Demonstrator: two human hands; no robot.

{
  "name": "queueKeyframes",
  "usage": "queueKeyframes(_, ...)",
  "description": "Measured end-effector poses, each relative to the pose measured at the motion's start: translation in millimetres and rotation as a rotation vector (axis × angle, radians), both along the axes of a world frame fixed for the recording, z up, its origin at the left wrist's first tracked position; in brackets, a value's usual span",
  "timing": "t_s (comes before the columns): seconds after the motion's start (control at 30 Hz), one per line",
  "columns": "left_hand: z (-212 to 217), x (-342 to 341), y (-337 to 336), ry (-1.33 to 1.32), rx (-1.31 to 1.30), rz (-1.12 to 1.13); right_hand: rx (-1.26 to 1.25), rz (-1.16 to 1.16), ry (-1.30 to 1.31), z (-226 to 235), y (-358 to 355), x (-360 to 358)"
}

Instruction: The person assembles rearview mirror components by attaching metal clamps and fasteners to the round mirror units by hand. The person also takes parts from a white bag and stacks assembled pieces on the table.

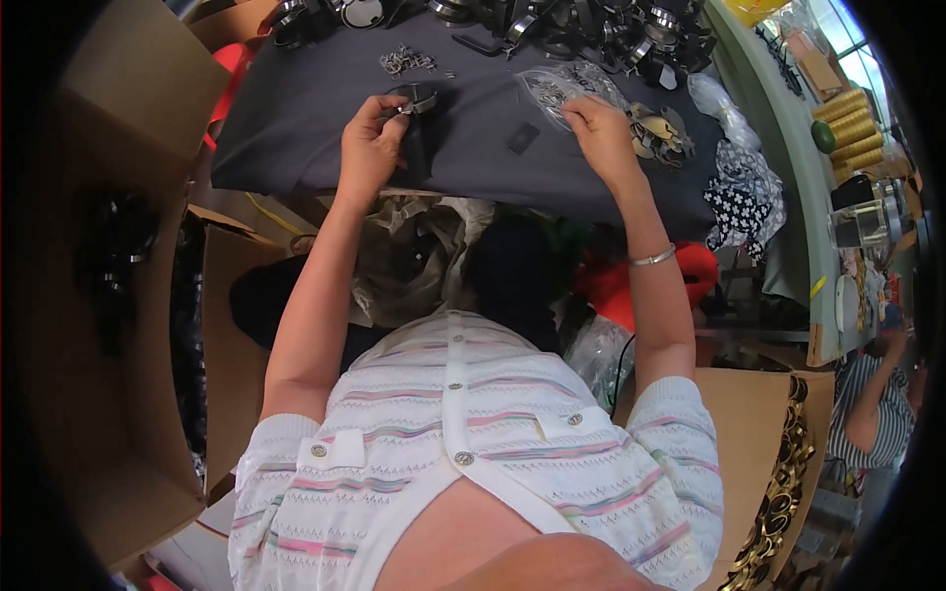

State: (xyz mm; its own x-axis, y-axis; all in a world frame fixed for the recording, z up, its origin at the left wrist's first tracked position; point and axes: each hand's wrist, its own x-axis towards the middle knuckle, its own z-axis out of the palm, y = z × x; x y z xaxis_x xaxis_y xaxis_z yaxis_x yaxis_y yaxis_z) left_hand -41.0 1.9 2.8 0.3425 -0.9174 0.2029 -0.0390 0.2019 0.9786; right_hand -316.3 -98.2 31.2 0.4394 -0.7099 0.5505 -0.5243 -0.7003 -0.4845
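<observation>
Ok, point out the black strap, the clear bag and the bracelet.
Black strap [417, 150]: head view, lower length.
Clear bag [578, 83]: head view, filled middle.
Bracelet [653, 259]: head view, visible band.

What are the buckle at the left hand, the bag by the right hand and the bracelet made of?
Buckle: probably metal, polished silver look; its edge shines. 
Bag: likely thin clear plastic; small pieces show through it. 
Bracelet: seems smooth silver-coloured metal from its bright sheen, though a coated material is possible.
</observation>
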Motion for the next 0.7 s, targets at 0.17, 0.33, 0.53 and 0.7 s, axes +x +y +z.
queueKeyframes(0.17, 5.2, -0.6, 1.4, 0.011, 0.034, -0.006, -0.143, 0.031, 0.242, 0.8, -14.6, 35.9)
queueKeyframes(0.33, 11.2, -2.1, 4.9, -0.171, 0.113, 0.098, -0.299, 0.092, 0.753, 4.0, -26.3, 55.1)
queueKeyframes(0.53, -7.5, 8.8, -2.7, -0.116, 0.005, 0.018, -0.676, 0.307, 0.687, 3.1, -38.6, 56.9)
queueKeyframes(0.7, -5.5, 1.2, -5.3, -0.063, -0.038, 0.002, -0.703, 0.283, 0.781, 7.4, -41.1, 52.0)
